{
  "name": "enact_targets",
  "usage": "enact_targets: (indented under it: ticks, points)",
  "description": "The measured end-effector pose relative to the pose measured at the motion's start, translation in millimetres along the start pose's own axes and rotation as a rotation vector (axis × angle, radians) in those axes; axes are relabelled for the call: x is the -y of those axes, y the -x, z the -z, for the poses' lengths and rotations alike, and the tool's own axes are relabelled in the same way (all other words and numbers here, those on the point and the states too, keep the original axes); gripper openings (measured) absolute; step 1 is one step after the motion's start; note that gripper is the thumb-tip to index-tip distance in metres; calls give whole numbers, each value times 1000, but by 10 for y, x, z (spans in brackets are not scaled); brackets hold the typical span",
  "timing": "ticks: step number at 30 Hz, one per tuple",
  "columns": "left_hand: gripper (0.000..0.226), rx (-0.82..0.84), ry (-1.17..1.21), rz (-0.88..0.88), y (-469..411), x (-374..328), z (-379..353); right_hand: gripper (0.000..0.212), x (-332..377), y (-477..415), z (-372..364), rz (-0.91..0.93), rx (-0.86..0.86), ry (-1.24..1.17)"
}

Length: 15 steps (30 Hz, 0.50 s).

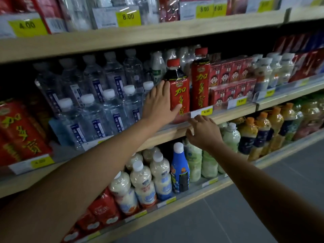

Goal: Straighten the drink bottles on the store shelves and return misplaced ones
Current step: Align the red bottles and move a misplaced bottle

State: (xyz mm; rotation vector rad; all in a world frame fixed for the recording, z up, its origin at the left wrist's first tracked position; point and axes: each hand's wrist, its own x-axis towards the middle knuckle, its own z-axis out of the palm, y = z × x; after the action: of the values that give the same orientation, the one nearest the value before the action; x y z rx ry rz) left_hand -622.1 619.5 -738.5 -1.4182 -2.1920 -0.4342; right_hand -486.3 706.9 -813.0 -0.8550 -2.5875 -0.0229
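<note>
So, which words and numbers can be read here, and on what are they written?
"4.00": yellow price tag, top shelf, left.
"8.00": yellow tag, top shelf, middle.
"8.00", twice: tags further right.
"6.90": tag under the red-label bottle that the left hand touches.
"加多寶": that bottle's label.
Water bottle labels, carton print, lower tags: too blurred.

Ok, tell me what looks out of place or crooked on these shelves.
On the bottom shelf, a blue bottle stands alone among the cream-coloured milk drinks and pale green bottles, so it looks misplaced. On the middle shelf, the front red-label bottle under the left hand leans left, unlike its upright neighbour.
</note>
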Motion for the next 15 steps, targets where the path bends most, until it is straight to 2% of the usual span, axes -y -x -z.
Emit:
enact_targets:
  ticks: [6,11,15]
  points:
    - [92,-8,126,117,-352,-118,-38,47,-120,-91,-57,22,74,-35]
    - [84,-42,458,239,-553,-246,-63,47,-152,-133,-99,42,63,-49]
    - [80,-88,541,319,-608,-284,-93,45,-184,-221,-108,60,37,-39]
